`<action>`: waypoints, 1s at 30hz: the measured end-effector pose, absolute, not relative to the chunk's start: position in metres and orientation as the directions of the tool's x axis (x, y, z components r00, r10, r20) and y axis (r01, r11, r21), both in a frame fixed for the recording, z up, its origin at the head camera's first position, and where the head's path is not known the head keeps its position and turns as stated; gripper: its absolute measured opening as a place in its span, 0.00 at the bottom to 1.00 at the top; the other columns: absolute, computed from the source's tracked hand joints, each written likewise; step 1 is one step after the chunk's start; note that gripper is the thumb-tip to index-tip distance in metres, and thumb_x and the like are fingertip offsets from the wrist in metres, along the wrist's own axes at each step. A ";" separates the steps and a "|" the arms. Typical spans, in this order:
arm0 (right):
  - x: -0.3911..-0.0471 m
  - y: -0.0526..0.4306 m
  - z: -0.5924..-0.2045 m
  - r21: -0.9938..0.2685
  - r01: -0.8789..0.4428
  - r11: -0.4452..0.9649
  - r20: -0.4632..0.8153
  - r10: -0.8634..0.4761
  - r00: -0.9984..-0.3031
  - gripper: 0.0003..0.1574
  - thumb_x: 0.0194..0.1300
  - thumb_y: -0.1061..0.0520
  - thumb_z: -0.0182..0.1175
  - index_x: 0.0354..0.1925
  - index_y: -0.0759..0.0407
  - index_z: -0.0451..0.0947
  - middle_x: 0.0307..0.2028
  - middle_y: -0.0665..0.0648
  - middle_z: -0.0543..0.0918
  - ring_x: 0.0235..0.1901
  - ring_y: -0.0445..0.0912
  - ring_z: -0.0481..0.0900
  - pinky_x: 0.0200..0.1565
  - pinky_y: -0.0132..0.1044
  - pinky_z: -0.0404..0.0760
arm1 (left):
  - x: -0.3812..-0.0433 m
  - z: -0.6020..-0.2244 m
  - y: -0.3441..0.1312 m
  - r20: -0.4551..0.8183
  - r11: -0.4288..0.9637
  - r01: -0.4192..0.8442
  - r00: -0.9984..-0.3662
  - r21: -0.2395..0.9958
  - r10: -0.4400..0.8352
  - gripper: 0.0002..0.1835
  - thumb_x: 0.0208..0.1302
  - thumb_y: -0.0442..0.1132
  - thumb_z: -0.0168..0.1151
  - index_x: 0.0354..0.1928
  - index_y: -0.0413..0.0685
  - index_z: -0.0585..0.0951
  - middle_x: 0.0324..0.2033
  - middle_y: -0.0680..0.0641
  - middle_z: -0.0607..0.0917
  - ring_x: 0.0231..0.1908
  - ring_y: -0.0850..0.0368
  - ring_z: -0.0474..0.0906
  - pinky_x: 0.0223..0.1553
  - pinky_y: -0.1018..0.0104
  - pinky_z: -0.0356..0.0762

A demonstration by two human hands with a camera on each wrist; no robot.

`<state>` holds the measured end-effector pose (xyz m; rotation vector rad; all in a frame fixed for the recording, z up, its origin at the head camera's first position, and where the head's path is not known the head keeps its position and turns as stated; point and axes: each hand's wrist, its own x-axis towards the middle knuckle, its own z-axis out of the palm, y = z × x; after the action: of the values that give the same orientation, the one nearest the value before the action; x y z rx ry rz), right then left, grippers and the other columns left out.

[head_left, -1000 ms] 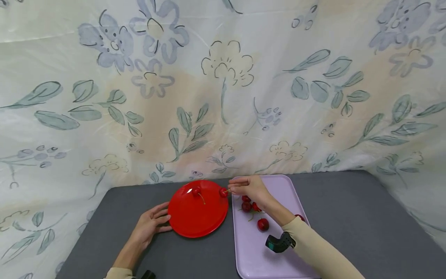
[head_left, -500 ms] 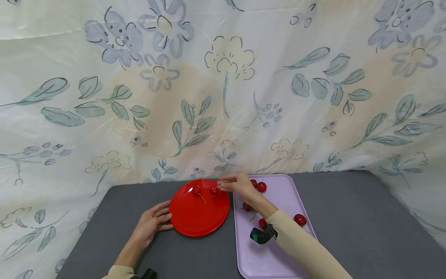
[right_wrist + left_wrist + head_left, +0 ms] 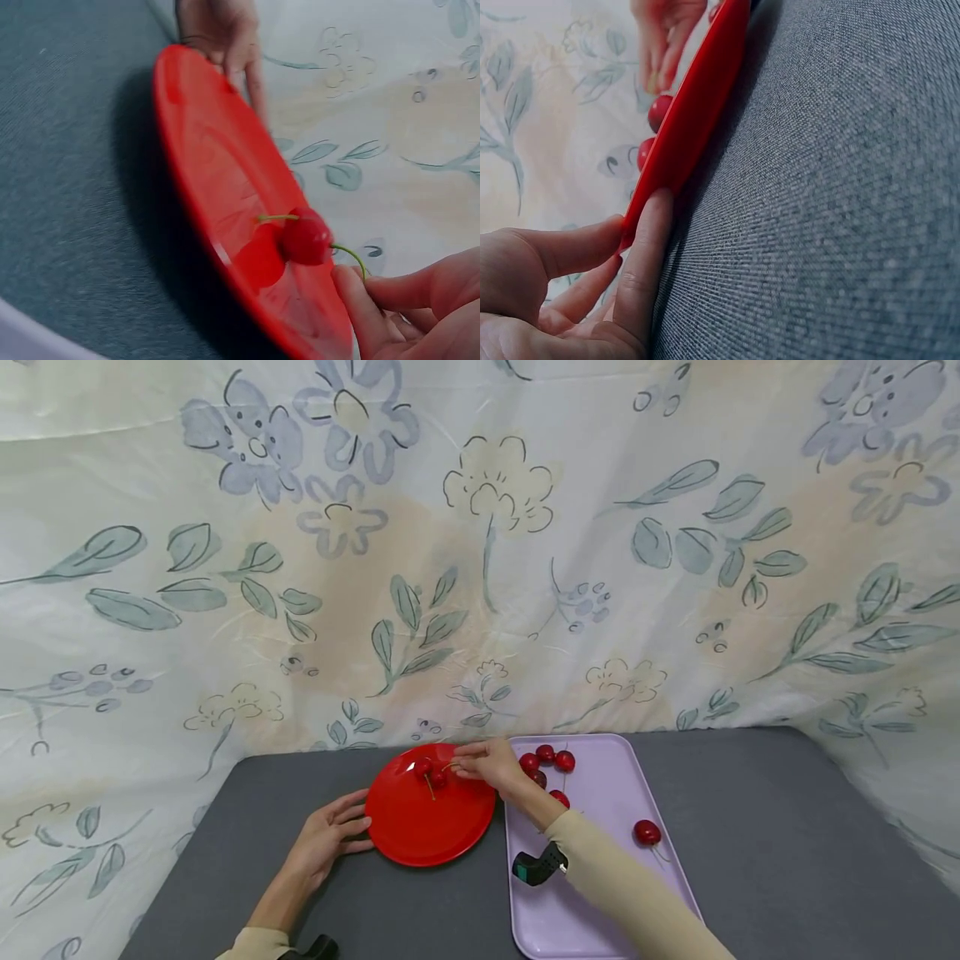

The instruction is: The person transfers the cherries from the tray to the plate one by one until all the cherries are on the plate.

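My left hand (image 3: pixel 327 835) grips the left rim of a round red plate (image 3: pixel 427 827), thumb and fingers at its edge in the left wrist view. Over the plate's upper right, my right hand (image 3: pixel 491 768) pinches the green stem of a red cherry (image 3: pixel 439 779). That cherry (image 3: pixel 309 238) hangs close over the plate's surface in the right wrist view. Beside it lies another cherry (image 3: pixel 423 767), its stem pointing toward the front.
A lilac tray (image 3: pixel 600 785) is right of the plate, under my right forearm. Several cherries sit at its upper left; a lone cherry (image 3: pixel 647 832) lies near its right edge. Behind the grey table (image 3: pixel 765 827) hangs a floral cloth (image 3: pixel 555 693).
My right hand has moved left from the tray's edge over the plate, bringing the cherry up beside the other one. My left hand stays at the plate's rim.
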<state>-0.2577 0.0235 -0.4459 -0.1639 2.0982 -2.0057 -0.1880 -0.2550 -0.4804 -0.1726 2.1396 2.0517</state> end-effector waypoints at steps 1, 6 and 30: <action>-0.257 0.023 -0.448 -0.995 0.080 0.060 -0.092 -0.233 -0.968 0.16 0.67 0.71 0.56 0.52 0.76 0.78 0.44 0.70 0.85 0.42 0.56 0.86 0.44 0.40 0.84 | -0.188 -0.480 -0.255 -0.203 0.045 -0.202 -0.978 0.978 0.037 0.29 0.68 0.29 0.58 0.70 0.37 0.65 0.59 0.34 0.76 0.47 0.51 0.83 0.43 0.55 0.85; -0.254 0.020 -0.452 -0.987 0.045 0.157 -0.077 -0.204 -0.976 0.16 0.66 0.71 0.58 0.51 0.76 0.79 0.40 0.68 0.86 0.37 0.54 0.87 0.39 0.38 0.86 | -0.189 -0.478 -0.255 -0.211 0.044 -0.209 -0.977 0.977 0.037 0.29 0.68 0.29 0.58 0.70 0.37 0.65 0.60 0.34 0.76 0.47 0.51 0.83 0.43 0.54 0.85; -0.248 0.077 -0.422 -0.992 -0.009 0.127 -0.017 -0.205 -0.979 0.16 0.65 0.67 0.62 0.49 0.76 0.80 0.40 0.68 0.86 0.40 0.58 0.86 0.48 0.49 0.82 | -0.199 -0.479 -0.255 -0.236 0.041 -0.235 -0.972 0.971 0.010 0.29 0.68 0.29 0.58 0.70 0.37 0.66 0.59 0.34 0.77 0.45 0.51 0.83 0.43 0.53 0.85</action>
<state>-0.2480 0.0772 -0.4219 -0.2154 2.2411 -1.9709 -0.1987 -0.2555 -0.4789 -0.2342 2.1299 2.0470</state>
